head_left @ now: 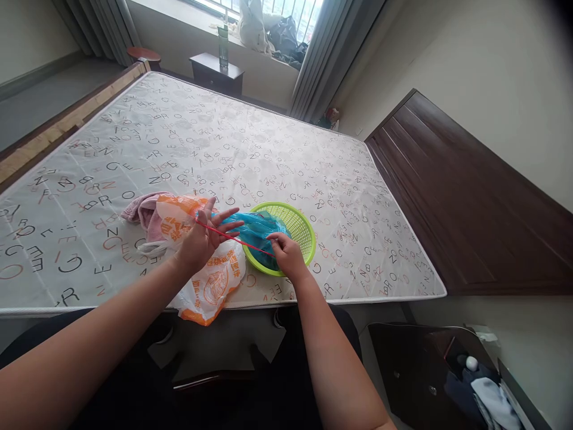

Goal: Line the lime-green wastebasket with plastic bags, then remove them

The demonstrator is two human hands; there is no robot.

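My left hand is held up over the bed's front edge with its fingers spread. A thin red string runs from around that hand to my right hand, which is closed in a pinch on the string's other end. Just behind the right hand sits a lime-green plastic basket with a crumpled blue plastic bag inside it, partly spilling over its left rim. An orange-and-white plastic bag lies beneath my left hand. Beside it rests a folded pink cloth, partly covered by the bag.
A bare mattress printed with letters spreads in front of me, with a dark wooden headboard on the right. Beyond it stands a nightstand bearing a tall bottle. At lower right, clothes lie by a dark cabinet.
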